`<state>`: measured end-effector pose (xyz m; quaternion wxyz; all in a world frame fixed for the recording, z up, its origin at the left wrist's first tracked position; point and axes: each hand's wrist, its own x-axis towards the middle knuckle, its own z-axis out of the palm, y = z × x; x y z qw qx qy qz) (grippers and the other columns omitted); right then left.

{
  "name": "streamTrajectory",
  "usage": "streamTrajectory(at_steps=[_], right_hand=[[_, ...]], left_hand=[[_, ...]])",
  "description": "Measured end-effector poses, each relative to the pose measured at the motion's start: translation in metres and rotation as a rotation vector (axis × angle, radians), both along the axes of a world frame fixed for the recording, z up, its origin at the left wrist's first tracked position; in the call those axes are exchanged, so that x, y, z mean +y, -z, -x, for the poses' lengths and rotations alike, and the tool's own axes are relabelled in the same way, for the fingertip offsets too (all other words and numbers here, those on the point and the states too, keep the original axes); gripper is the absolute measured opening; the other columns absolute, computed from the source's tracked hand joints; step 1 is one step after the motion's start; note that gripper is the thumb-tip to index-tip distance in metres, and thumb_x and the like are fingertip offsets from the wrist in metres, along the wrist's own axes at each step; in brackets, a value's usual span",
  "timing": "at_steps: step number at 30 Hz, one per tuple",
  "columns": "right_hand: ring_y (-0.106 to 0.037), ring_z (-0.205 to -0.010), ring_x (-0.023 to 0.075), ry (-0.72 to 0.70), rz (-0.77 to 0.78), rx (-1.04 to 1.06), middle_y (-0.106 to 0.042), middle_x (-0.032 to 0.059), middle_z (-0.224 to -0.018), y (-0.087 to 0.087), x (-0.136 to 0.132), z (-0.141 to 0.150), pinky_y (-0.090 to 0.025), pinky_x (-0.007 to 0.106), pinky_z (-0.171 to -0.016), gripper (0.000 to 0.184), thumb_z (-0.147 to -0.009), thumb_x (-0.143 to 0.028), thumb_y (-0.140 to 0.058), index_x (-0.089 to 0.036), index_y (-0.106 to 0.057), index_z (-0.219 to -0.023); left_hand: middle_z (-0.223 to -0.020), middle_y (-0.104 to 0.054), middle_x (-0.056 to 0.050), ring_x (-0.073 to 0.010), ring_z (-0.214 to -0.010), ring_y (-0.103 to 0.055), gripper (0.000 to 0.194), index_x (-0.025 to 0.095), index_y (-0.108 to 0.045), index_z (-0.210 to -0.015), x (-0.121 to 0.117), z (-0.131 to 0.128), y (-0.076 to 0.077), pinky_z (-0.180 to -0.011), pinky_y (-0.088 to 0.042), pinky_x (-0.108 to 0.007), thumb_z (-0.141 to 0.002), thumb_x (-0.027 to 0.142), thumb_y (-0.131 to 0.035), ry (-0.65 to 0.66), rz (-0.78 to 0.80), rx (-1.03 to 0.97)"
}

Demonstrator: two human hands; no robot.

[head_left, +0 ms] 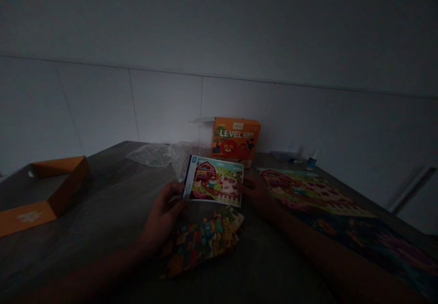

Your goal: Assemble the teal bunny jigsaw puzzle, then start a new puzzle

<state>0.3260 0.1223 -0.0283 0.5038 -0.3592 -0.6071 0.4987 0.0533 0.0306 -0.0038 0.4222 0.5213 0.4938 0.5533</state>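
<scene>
Both hands hold a farm picture card, tilted up toward me, with a red barn, a cow and a white fence on it. My left hand grips its lower left edge between thumb and fingers. At the right edge my right hand is closed on the card, its fingertips over the picture. Just below the card lies a clear bag of puzzle pieces, many-coloured and in a heap. To the right, a larger sheet with the same farm scene lies flat; whether it is a puzzle or a poster, I cannot tell.
Behind the card stands an orange "LEVEL UP!" box with its flap out. Crumpled clear plastic lies left of it. An orange box lid or tray sits far left, a small blue container back right, a dark picture sheet front right.
</scene>
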Motion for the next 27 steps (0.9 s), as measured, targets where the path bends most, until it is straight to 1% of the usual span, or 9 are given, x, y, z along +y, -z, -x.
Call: streamTrajectory(at_steps=[2,5,11,14,16,19,23,25,27], right_hand=[[-0.073,-0.087,0.0281,0.069,-0.041,-0.021,-0.078,0.0057,-0.097,0.001,0.003,-0.002,-0.058,0.046,-0.082,0.034,-0.069,-0.044,-0.081,-0.024,-0.075,-0.095],[-0.073,-0.084,0.0279,0.115,-0.069,-0.047,-0.078,0.0048,-0.092,0.001,0.006,-0.003,-0.058,0.045,-0.081,0.031,-0.067,-0.043,-0.081,-0.024,-0.075,-0.091],[-0.071,-0.085,0.0275,0.109,-0.138,-0.104,-0.076,0.0037,-0.085,-0.002,0.002,-0.001,-0.057,0.045,-0.084,0.021,-0.071,-0.039,-0.076,-0.024,-0.074,-0.086],[-0.071,-0.087,0.0268,0.103,-0.143,-0.141,-0.075,0.0030,-0.082,-0.002,0.001,-0.003,-0.057,0.043,-0.083,0.018,-0.074,-0.037,-0.073,-0.024,-0.073,-0.085],[-0.071,-0.088,0.0273,0.110,-0.133,-0.151,-0.075,0.0033,-0.084,-0.001,0.002,-0.005,-0.057,0.042,-0.082,0.019,-0.071,-0.036,-0.075,-0.024,-0.073,-0.086],[-0.071,-0.092,0.0290,0.087,-0.099,-0.161,-0.077,0.0052,-0.095,0.003,0.004,-0.007,-0.057,0.044,-0.084,0.028,-0.066,-0.033,-0.078,-0.023,-0.074,-0.092],[-0.068,-0.108,0.0304,-0.017,-0.131,-0.210,-0.074,0.0071,-0.114,0.008,0.005,-0.006,-0.052,0.047,-0.097,0.042,-0.069,-0.032,-0.078,-0.024,-0.074,-0.110],[-0.066,-0.114,0.0307,-0.018,-0.148,-0.224,-0.071,0.0081,-0.122,0.011,0.005,-0.006,-0.051,0.046,-0.100,0.045,-0.073,-0.033,-0.076,-0.025,-0.071,-0.117],[-0.064,-0.118,0.0316,-0.019,-0.154,-0.217,-0.069,0.0083,-0.127,0.014,0.006,-0.005,-0.051,0.046,-0.101,0.051,-0.073,-0.032,-0.078,-0.026,-0.068,-0.123]], left_hand=[[-0.089,-0.067,-0.002,-0.0193,-0.076,-0.065,0.029,0.022,-0.056,-0.091,-0.001,0.000,0.000,-0.064,-0.050,-0.028,-0.074,0.041,-0.068,0.015,0.004,-0.002],[-0.076,-0.064,0.002,-0.0169,-0.066,-0.061,0.029,0.022,-0.055,-0.091,-0.001,0.000,0.001,-0.058,-0.047,-0.025,-0.078,0.046,-0.066,0.042,0.058,0.002],[-0.074,-0.060,0.001,-0.0158,-0.065,-0.057,0.037,0.020,-0.057,-0.078,0.002,0.001,0.003,-0.059,-0.046,-0.025,-0.084,0.056,-0.059,-0.005,-0.004,0.082],[-0.077,-0.064,-0.001,-0.0184,-0.070,-0.060,0.037,0.019,-0.061,-0.078,0.002,0.001,0.001,-0.061,-0.047,-0.026,-0.084,0.056,-0.058,-0.028,-0.010,0.115],[-0.079,-0.066,-0.003,-0.0207,-0.073,-0.062,0.037,0.020,-0.064,-0.080,0.002,0.002,-0.001,-0.063,-0.048,-0.028,-0.082,0.056,-0.059,-0.046,0.007,0.137],[-0.086,-0.071,-0.006,-0.0251,-0.082,-0.065,0.039,0.019,-0.070,-0.082,0.003,0.003,-0.001,-0.071,-0.051,-0.032,-0.079,0.056,-0.060,-0.070,0.029,0.173],[-0.110,-0.072,-0.009,-0.0295,-0.102,-0.067,0.035,0.018,-0.076,-0.084,0.005,0.005,0.002,-0.085,-0.052,-0.036,-0.075,0.049,-0.063,0.017,-0.016,0.183],[-0.118,-0.070,-0.011,-0.0308,-0.107,-0.066,0.035,0.018,-0.076,-0.094,0.005,0.006,0.004,-0.088,-0.053,-0.038,-0.073,0.044,-0.066,0.050,-0.002,0.153],[-0.121,-0.070,-0.011,-0.0318,-0.110,-0.066,0.044,0.017,-0.073,-0.108,0.005,0.006,0.005,-0.089,-0.054,-0.041,-0.071,0.038,-0.068,0.068,0.041,0.097]])
